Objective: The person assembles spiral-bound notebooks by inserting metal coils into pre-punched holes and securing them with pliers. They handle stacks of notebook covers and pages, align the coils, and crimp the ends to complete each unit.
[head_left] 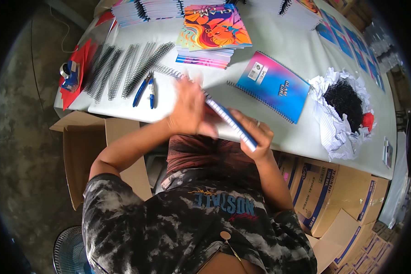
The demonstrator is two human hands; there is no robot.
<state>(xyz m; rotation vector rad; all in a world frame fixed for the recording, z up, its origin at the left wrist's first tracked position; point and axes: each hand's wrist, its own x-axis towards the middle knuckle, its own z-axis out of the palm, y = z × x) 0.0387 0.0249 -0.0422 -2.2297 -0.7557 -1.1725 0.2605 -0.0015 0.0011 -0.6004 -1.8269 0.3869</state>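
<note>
My right hand (256,133) grips a notebook (233,122), tilted edge-up above the table's front edge, its striped page edges showing. A dark wire coil (207,94) shows at its far end, and a loose stretch of spiral coil (168,71) runs off to the left behind my left hand. Blurred by motion, my left hand (189,106) is beside the notebook's far end with fingers stretched up and thumb apart. Whether it touches the coil is hidden. A blue and pink spiral notebook (274,86) lies to the right of them.
Blue-handled pliers (144,91) lie beside rows of spiral coils (118,68). Behind is a stack of colourful notebooks (214,32). Crumpled paper (335,132) with black scraps (345,102) sits at right. Cardboard boxes (84,150) flank me below the table (169,107).
</note>
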